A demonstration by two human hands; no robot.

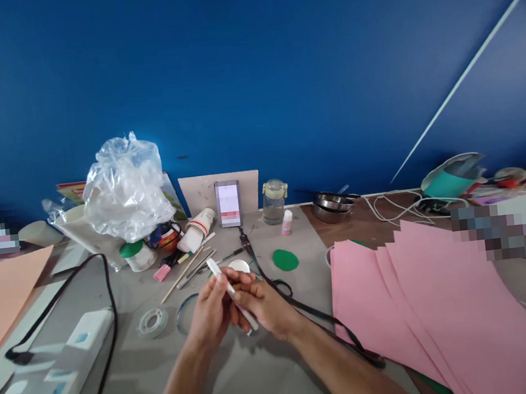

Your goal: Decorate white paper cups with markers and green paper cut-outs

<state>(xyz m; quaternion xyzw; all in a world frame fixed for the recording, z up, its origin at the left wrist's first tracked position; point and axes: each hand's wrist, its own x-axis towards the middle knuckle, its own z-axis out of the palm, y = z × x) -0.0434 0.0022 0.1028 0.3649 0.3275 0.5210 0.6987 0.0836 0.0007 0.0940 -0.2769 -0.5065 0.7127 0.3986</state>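
Observation:
Near the middle of the table, both my hands hold one slim white stick-like object (pixel 245 311), tilted from upper left to lower right. My left hand (pixel 212 306) pinches its upper part, and the fingers of my right hand (pixel 263 303) close on its middle. Its exact kind is not clear. A small bluish tip shows under my fingers. Just behind the hands sits a round white piece (pixel 239 266), partly covered. A green paper oval (pixel 285 260) lies to the right, and a clear tape roll (pixel 153 322) rests left of my left hand.
Pink paper sheets (pixel 377 298) spread on the right. A black strap (pixel 310 310) runs beside my right forearm. Power strips (pixel 69 368) lie at left. Along the back stand a phone (pixel 229 204), a glass jar (pixel 274 203), a small bottle (pixel 287 222) and a plastic bag (pixel 125 189).

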